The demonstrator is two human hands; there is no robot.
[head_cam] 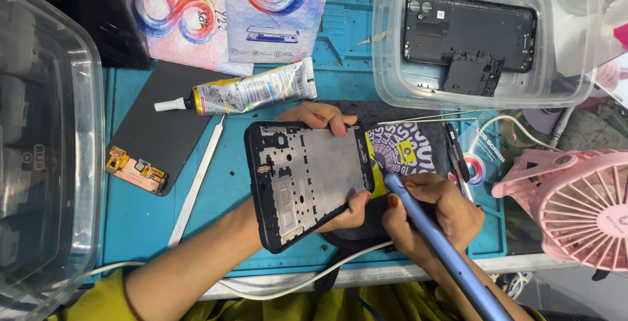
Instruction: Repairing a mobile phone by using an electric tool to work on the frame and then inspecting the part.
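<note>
My left hand [330, 119] grips a black phone frame [307, 180] with a silver metal inner plate, fingers over its far edge and thumb at its near right corner. It is held tilted above the blue work mat [226, 184]. My right hand [428, 213] holds a blue pen-shaped tool [445, 246]. Its tip touches the frame's right edge near a yellow strip.
A glue tube [245, 93] lies behind the frame, a metal spudger [196, 184] to the left. A detached phone screen [160, 128] with a flex cable lies further left. A clear tub [392, 66] holds a phone back part. A pink fan [575, 206] stands right. Tweezers [456, 151] lie beside my right hand.
</note>
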